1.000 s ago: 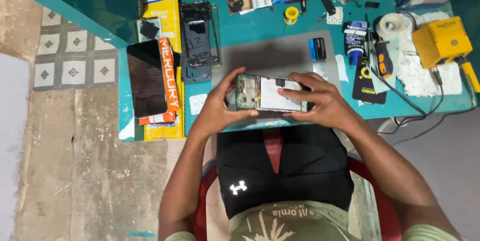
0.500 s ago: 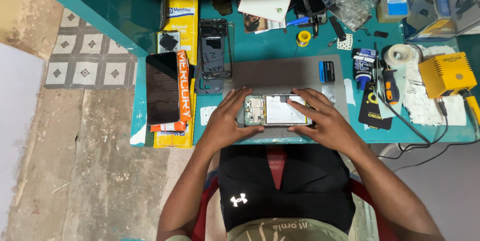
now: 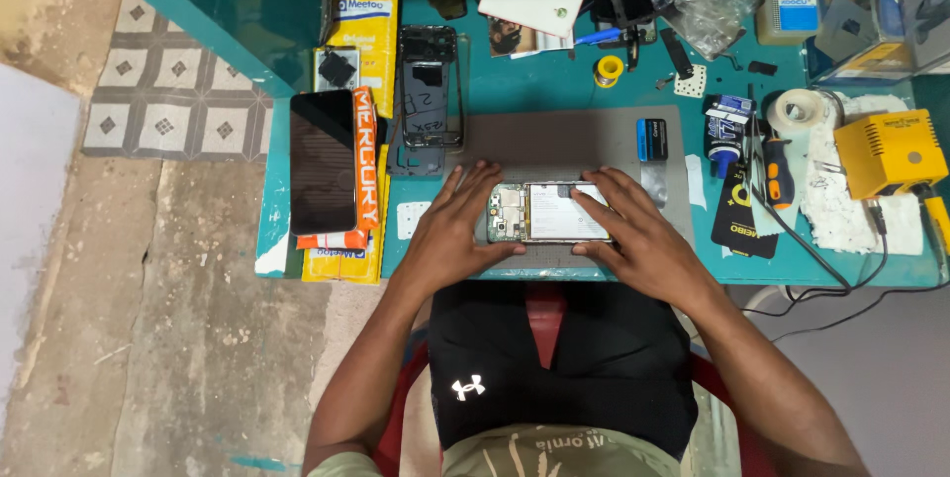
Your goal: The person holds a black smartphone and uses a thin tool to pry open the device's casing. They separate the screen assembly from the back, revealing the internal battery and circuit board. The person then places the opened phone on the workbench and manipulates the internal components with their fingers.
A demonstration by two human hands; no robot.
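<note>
An opened phone with its circuit board and pale battery showing lies on the grey work mat. My left hand grips its left end, fingers spread over the mat. My right hand holds the right end, with fingers lying across the battery.
A phone frame lies at the mat's left. A black screen panel rests on orange and yellow boxes. A yellow device, tape roll, screwdriver, solder spool and small bottle crowd the teal bench.
The opened phone has come down from in front of my chest onto the grey mat. Both hands stayed on its ends.
</note>
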